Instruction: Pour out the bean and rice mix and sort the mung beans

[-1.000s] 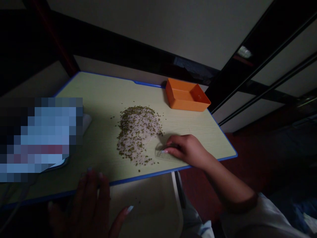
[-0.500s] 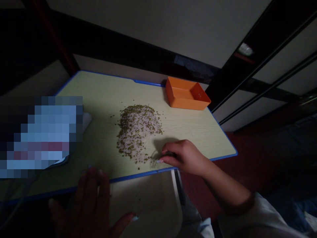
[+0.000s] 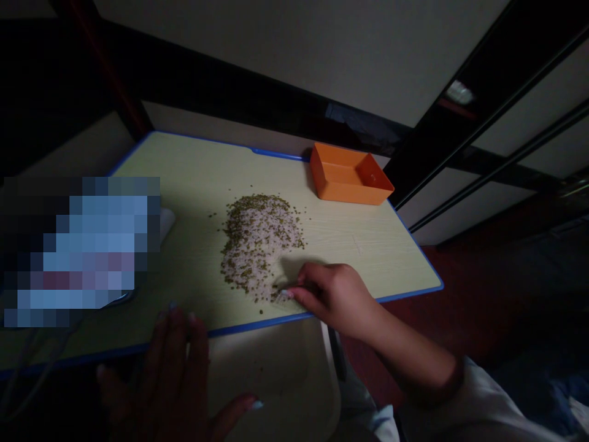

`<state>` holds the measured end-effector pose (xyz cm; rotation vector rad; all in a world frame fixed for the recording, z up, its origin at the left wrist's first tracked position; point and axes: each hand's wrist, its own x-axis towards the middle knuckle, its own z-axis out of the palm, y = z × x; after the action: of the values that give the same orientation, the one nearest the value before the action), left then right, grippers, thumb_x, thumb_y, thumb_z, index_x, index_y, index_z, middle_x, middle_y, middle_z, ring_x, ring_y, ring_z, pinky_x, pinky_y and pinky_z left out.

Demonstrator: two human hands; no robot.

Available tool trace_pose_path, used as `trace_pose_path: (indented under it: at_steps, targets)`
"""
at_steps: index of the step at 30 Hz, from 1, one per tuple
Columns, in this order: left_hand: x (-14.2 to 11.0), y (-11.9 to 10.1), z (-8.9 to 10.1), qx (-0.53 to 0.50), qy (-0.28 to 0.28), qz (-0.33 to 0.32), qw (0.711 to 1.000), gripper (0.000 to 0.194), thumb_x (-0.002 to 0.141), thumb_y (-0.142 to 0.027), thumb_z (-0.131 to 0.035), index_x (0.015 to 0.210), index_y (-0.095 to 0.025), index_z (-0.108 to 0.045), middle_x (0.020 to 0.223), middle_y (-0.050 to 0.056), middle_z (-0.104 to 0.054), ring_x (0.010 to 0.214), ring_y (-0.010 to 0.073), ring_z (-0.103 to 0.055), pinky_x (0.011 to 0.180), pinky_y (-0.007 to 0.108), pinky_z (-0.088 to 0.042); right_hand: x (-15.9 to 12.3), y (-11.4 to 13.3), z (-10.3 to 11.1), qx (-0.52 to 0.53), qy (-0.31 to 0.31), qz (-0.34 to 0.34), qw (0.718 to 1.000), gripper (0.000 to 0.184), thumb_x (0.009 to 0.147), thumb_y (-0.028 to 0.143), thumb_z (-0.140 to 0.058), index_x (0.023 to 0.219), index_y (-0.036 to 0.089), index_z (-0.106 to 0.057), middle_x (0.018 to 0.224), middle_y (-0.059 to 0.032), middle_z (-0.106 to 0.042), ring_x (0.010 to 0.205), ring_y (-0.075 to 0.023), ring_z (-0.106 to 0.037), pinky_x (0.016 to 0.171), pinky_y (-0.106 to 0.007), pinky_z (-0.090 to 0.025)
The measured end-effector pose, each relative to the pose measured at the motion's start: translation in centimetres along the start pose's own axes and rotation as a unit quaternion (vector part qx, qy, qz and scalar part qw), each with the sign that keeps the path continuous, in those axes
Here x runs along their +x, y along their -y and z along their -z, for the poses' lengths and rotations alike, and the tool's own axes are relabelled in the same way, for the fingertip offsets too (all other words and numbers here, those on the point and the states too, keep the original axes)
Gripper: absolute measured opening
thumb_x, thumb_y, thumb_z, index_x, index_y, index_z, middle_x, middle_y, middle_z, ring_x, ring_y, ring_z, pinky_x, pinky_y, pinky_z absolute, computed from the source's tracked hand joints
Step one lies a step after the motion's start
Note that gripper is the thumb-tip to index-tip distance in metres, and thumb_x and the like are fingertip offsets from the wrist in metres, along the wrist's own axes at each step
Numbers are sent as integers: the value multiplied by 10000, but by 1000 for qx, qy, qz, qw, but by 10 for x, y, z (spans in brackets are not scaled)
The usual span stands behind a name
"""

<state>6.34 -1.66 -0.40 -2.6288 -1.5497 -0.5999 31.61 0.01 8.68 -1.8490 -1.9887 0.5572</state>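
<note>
A spread pile of white rice grains mixed with small green beans [image 3: 260, 242] lies on the pale tabletop [image 3: 197, 166]. At the pile's near right edge is my right hand [image 3: 338, 294], its thumb and fingers pinched together low over the table. A small see-through thing [image 3: 280, 298] shows at the fingertips; its kind is too dim to tell. My left hand [image 3: 170, 368] is by the table's front edge with the fingers spread, holding nothing. Its palm is in deep shadow.
An orange open box [image 3: 352, 190] stands at the back right of the table. A phone-like device with a blurred screen [image 3: 101, 239] and a cable are at the left. Below the front edge sits a pale tray [image 3: 276, 380] with a few dark specks.
My right hand has moved a little left, bringing the see-through thing against the near edge of the pile. My left hand stays spread at the table edge. The view has shifted slightly.
</note>
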Motion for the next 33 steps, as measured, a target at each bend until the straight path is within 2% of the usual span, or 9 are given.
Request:
trace_pose_path:
  at_steps: [3, 7, 10, 13, 15, 18, 22, 26, 33]
  targets:
    - [0, 0, 1, -2, 7, 5, 1000, 854, 864, -564, -346, 1521, -148, 7, 1629, 259, -150, 1520, 383, -165, 1150, 770, -22, 6, 6, -6, -32, 7, 10, 999, 266, 918, 451, -605, 892, 189, -641, 683, -6, -651, 603, -128, -556, 588, -253, -307]
    - [0, 0, 3, 19, 5, -15, 1000, 788, 884, -463, -325, 1517, -107, -20, 1620, 273, -174, 1541, 342, -93, 1162, 750, -20, 15, 10, -9, -52, 26, 58, 997, 317, 936, 494, -576, 887, 188, -644, 720, -19, -677, 634, -138, -581, 596, -262, -301]
    - [1, -1, 6, 27, 14, -12, 999, 768, 882, -373, -347, 1520, -138, 11, 1610, 265, -219, 1532, 341, -149, 1155, 763, -63, 22, 10, -10, -57, 52, 124, 989, 331, 954, 501, -547, 900, 192, -651, 725, -19, -674, 662, -143, -592, 603, -264, -305]
    - [1, -1, 7, 28, 18, -14, 999, 778, 873, -340, -366, 1520, -140, 17, 1599, 278, -232, 1504, 375, -228, 1139, 781, -96, 24, 7, -8, -46, 77, 196, 977, 328, 946, 504, -561, 887, 196, -654, 719, -13, -662, 688, -145, -595, 620, -261, -322]
    - [0, -1, 7, 29, 18, -15, 999, 790, 869, -346, -380, 1521, -141, 18, 1595, 284, -236, 1491, 389, -257, 1133, 788, -99, 21, 4, -5, -33, 74, 211, 974, 316, 943, 494, -568, 878, 196, -653, 710, -10, -650, 690, -144, -592, 631, -261, -335]
    - [0, -1, 6, 25, 15, -10, 1000, 799, 869, -359, -392, 1522, -154, 21, 1598, 273, -237, 1497, 379, -245, 1142, 779, -97, 14, -5, 4, -3, 36, 157, 987, 278, 938, 460, -585, 883, 195, -648, 715, -7, -645, 669, -136, -583, 635, -257, -351]
    - [0, -1, 5, 23, 9, -13, 1000, 774, 878, -350, -388, 1521, -133, -15, 1606, 264, -229, 1537, 328, -124, 1165, 752, -69, 5, -22, 21, 39, 3, 51, 998, 220, 907, 401, -634, 851, 188, -632, 658, 21, -605, 584, -104, -530, 591, -242, -332]
    - [1, 0, 3, 21, -5, -24, 999, 760, 879, -329, -391, 1514, -93, -47, 1607, 274, -216, 1548, 293, -50, 1178, 727, -14, 4, -37, 27, 76, 8, 38, 996, 214, 887, 375, -652, 801, 183, -614, 656, 28, -590, 575, -89, -492, 578, -232, -327]
    - [3, -2, 5, 23, -17, -28, 999, 735, 894, -346, -371, 1509, -77, -70, 1616, 262, -197, 1551, 226, 21, 1206, 652, 32, 6, -41, 15, 105, 11, 42, 994, 214, 872, 374, -671, 791, 186, -605, 633, 45, -549, 550, -79, -436, 558, -227, -306]
